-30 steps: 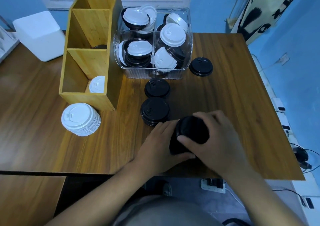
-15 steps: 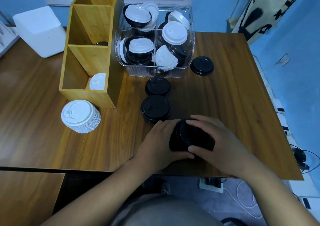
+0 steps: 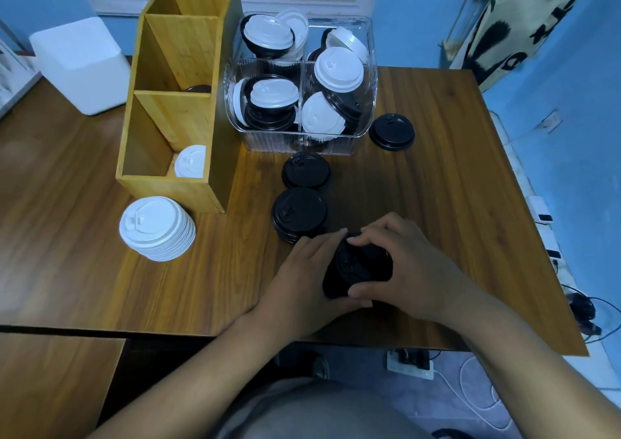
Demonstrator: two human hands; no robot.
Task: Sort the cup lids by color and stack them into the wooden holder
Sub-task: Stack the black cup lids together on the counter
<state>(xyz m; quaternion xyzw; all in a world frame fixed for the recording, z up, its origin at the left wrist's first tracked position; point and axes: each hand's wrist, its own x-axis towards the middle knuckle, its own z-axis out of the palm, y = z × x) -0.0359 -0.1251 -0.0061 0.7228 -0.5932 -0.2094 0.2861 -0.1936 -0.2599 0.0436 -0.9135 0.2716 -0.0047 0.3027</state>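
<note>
L hand (image 3: pixel 302 280) & R hand (image 3: pixel 413 270) both grip a black stack (image 3: pixel 356 267) near table (image 3: pixel 84 270) front edge: L cups its left side, R fingers curl over far rim, thumb at near rim. Just beyond: 2nd black pile (image 3: pixel 299 213), then a black lid (image 3: pixel 305 171). Left: white stack (image 3: pixel 156 227) just beside holder (image 3: pixel 168 193). Holder's near bay has a white lid (image 3: pixel 190 161). Clear bin (image 3: pixel 295 143) w/ mixed lids sits right of holder; lone lid (image 3: pixel 391 132) at bin's right.

Bare left hand (image 3: pixel 302 284), right hand (image 3: pixel 415 270), forearms (image 3: pixel 188 381); grey garment (image 3: pixel 319 411).
</note>
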